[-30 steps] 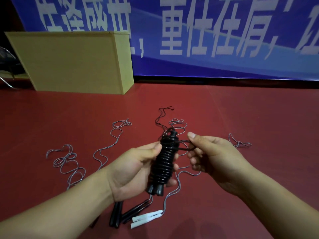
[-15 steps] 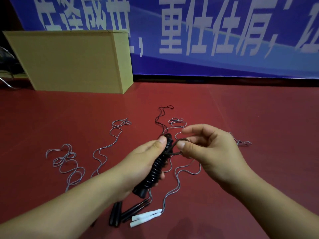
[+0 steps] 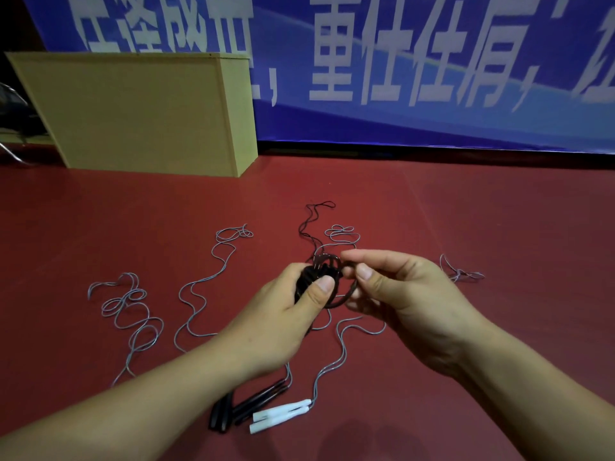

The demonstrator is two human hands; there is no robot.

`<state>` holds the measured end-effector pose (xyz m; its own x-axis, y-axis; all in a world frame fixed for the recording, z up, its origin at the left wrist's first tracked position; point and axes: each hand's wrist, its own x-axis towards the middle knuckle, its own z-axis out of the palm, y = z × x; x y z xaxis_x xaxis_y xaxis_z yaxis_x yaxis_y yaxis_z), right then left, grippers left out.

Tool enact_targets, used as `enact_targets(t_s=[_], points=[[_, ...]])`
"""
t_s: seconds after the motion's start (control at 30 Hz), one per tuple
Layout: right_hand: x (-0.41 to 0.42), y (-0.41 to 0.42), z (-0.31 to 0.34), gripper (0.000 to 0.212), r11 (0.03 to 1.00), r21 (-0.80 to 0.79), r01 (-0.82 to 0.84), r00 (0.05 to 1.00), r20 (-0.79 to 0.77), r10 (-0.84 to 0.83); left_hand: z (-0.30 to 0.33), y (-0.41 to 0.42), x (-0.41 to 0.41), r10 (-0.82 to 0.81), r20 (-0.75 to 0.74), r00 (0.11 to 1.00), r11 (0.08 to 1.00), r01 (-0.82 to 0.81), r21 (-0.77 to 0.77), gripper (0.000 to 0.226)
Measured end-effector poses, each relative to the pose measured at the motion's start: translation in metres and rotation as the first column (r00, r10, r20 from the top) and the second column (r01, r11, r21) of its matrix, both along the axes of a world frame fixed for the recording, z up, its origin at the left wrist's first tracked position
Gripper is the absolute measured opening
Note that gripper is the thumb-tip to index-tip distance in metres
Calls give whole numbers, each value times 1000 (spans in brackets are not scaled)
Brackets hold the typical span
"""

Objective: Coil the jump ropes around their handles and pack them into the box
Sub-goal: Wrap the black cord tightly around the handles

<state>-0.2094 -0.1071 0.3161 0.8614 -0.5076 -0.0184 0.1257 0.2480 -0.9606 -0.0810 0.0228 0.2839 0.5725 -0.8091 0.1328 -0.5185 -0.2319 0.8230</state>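
Black jump rope, coiled on its handles, now tipped end-on in left hand w/ thumb clamped. Right hand pinches last loop beside it: tuck imminent, box next.

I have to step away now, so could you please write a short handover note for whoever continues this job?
Left hand grips the coiled black rope bundle. Right hand pinches its last loop.
Done: black rope nearly wound.
Left: secure that loop, put the bundle in the box at far left. Then coil the grey ropes on the red floor, white handles and black handles near you.
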Motion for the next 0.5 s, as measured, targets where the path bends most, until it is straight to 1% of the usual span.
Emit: enact_targets(t_s=[0.07,0.13,0.3,0.4,0.5], points=[[2,2,0,17,1000,-11,18,1000,-2,-18,1,1,-2,-16,51,999,999,14,28,48],[3,4,-1,15,999,-22,34,999,-7,-34,2,1,-4,-44,104,994,998,38,57,50],[2,2,0,19,996,9,84,996,-37,-83,4,3,-7,-37,158,987,998,30,46,66],[1,0,1,18,995,25,100,994,-49,-99,6,3,-7,-28,192,981,999,18,50,65],[0,0,2,16,996,31,82,993,-90,-79,7,3,-9,-52,229,972,997,36,74,62]])
